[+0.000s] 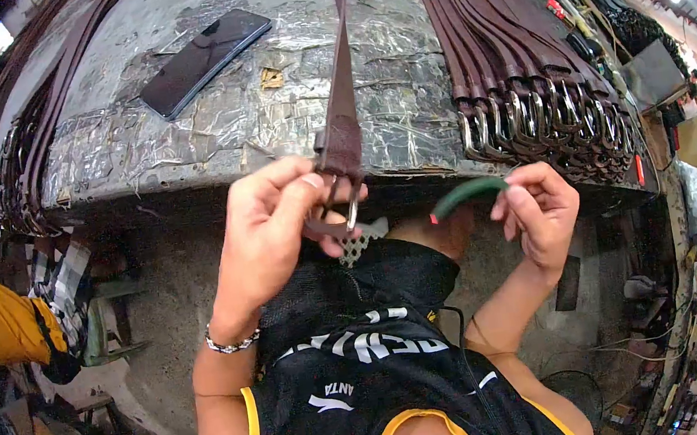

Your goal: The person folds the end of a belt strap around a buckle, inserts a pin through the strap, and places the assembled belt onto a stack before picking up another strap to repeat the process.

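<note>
A dark brown leather belt [345,131] runs down over the bench's front edge, its metal buckle [353,206] hanging just past that edge. My left hand [263,232] is closed on the buckle end, thumb and fingers pinching it, with part of the frame hidden behind the fingers. Out to the right, my right hand [544,215] grips one end of a thin, curved green rod [469,191] between thumb and fingers. The rod's free end has a red tip and points toward the belt, apart from it.
On the worn, tape-covered bench [405,115] lies a dark smartphone [206,64]. Many belts with metal buckles [545,115] hang over the edge at right, more belts [41,159] at left. A person in a yellow top [7,303] is at far left.
</note>
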Tool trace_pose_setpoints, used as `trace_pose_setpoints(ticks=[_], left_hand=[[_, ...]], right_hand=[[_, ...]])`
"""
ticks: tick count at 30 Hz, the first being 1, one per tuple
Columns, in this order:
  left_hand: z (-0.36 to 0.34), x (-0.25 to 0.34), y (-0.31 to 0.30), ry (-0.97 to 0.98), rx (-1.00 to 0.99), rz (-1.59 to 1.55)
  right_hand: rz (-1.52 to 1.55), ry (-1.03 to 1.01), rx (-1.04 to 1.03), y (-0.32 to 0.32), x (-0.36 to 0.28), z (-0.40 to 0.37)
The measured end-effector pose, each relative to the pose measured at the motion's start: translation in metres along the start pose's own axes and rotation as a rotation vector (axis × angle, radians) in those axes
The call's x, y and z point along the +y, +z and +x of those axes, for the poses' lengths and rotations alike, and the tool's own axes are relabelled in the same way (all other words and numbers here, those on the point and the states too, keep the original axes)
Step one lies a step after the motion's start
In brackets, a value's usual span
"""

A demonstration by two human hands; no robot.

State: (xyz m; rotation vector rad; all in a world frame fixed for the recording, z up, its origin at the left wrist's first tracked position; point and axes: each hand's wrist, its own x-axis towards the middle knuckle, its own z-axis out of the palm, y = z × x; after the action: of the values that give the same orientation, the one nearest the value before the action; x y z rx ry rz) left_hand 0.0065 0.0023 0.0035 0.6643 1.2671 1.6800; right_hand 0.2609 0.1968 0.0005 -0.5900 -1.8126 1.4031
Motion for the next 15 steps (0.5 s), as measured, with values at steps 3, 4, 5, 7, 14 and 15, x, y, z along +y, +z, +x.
trace_pose_setpoints(ticks=[3,4,5,7,14,15], left_hand=[[-0.004,0.0,-0.009,-0.112,0.004,0.145],[-0.004,0.001,-0.012,-0.111,0.014,0.252],[-0.005,0.002,-0.017,-0.112,0.026,0.359],[-0.006,0.008,-0.026,-0.137,0.037,0.434],[-0.006,0.011,-0.003,0.356,0.331,0.736],[-0.003,0.009,0.0,0.407,0.341,0.872]], right_hand=[[-0.094,0.051,0.022,0.004,-0.002,0.006],[-0.052,0.019,0.008,0.004,-0.002,0.006],[-0.008,-0.012,-0.006,0.005,-0.002,0.005],[0.019,-0.027,-0.043,0.002,-0.001,0.004],[0.165,-0.154,0.02,0.04,-0.002,0.013],[0.184,-0.18,0.007,0.043,-0.003,0.015]])
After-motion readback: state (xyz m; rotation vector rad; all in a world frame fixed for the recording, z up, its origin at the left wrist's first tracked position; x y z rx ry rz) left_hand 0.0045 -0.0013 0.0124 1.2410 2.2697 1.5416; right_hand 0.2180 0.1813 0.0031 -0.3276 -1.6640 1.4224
